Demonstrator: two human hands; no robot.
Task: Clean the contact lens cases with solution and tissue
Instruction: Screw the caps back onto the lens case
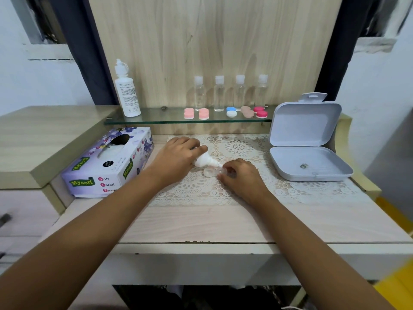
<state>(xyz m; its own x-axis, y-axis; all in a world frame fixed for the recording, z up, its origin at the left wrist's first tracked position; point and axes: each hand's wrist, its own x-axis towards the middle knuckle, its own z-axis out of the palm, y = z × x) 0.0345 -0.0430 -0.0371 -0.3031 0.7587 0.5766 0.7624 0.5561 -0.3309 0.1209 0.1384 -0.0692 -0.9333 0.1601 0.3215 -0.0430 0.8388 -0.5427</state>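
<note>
left grip (181, 156) is wrapped round a small white bottle (206, 161), which is tipped over with its nozzle pointing down and to the right. the nozzle tip sits just above the clear lens case (209, 172); i can't tell whether it touches.

the case lies on the lace mat (241, 148), about mid-surface (201, 224), between the two grips. right grip (242, 176) has its fingers curled onto the case's right end, pinching it against the mat. that end is mostly hidden under the fingertips.

left of the mat is the tissue box (107, 163), purple flower print, set at an angle, with white tissue showing in its top slot.

right of the mat is a grey hinged box (308, 142), lid standing open, its base touching the mat's edge.

behind, on the glass shelf (156, 118):
- at the left end, a tall white solution bottle (127, 91), upright
- four clear bottles with white caps in a row against the wood back; i point at the leftmost clear bottle (199, 92)
- in front of them, capped lens cases: a pink pair (196, 114), a blue-and-white one (231, 111), a beige one (247, 111) and a red one (260, 112)

both forearms reach in from the near edge, bare.
</note>
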